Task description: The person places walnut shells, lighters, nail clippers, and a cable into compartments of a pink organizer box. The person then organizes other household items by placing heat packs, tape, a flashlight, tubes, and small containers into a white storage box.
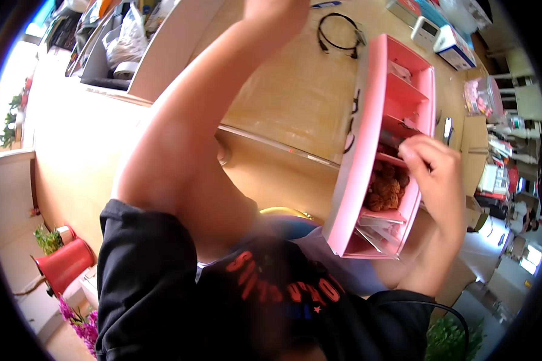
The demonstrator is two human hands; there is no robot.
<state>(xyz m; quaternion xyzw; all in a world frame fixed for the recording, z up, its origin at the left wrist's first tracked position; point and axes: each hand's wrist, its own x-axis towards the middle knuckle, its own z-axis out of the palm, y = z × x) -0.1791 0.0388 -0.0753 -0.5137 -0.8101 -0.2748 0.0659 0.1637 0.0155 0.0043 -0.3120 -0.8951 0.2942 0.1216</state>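
A long pink box with several compartments lies at a slant, its near end jutting past the table edge. At its right rim is my right hand, fingers curled and tips together over a middle compartment; anything between them is hidden. Brown, bumpy bundles fill the compartment just below that hand. Clear plastic packets sit in the nearest compartment. My left arm stretches far across the table, and my left hand is cut off by the top edge, its fingers out of sight.
On the table lie a coiled black cable and a blue pen. Beyond the pink box stand a white device, a blue-and-white box and a clear tub. A grey bin holds bags and tape.
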